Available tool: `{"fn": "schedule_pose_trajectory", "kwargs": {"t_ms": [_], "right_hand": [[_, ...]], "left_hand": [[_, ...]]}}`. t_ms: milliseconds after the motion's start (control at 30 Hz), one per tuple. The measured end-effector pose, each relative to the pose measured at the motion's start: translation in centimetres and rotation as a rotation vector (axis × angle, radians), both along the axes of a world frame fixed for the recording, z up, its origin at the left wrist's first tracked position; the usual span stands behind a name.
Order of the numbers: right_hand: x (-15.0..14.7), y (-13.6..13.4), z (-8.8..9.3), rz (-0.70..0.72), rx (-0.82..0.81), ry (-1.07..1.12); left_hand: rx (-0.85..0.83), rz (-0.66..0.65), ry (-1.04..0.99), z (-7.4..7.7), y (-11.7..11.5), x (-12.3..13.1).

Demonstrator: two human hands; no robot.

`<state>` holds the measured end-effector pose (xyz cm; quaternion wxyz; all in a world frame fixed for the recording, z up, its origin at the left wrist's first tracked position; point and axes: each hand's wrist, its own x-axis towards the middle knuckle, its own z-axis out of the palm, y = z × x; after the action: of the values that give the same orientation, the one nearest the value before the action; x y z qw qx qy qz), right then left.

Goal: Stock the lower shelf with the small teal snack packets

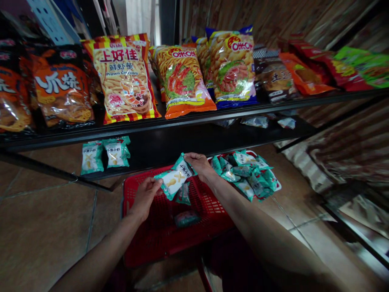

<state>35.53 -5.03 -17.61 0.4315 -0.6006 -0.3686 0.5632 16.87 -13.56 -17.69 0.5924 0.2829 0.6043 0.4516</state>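
Observation:
A small teal and white snack bag (175,177) is stretched between my two hands above a red shopping basket (142,243). My left hand (145,196) pinches its lower left end, and my right hand (199,164) grips the upper right end. The printed front of the bag faces up toward me. Inside the basket, beneath it, lie another teal bag (184,194) and a darker teal packet (187,219). To the right of my right hand, a white-rimmed container (278,184) is heaped with several similar teal bags (249,172).
Two teal bags (103,155) stand at the left of the lower black shelf (158,142). Clear packets (255,121) lie at its right. Along the upper shelf (182,118) stand several larger bags, among them prawn crackers (124,81). A metal frame (358,233) is at right.

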Motion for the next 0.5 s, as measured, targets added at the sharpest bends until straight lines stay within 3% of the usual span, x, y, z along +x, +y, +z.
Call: {"fn": "schedule_pose_trajectory", "kwargs": {"t_ms": [167,500], "right_hand": [[-0.2,0.2,0.4,0.003,0.012,-0.019],[-0.3,0.5,1.3,0.004,0.023,-0.047]], "left_hand": [[0.024,-0.027,0.097,0.0,-0.1,-0.1],[0.006,-0.063,-0.026,0.4,-1.1,0.4]]}}
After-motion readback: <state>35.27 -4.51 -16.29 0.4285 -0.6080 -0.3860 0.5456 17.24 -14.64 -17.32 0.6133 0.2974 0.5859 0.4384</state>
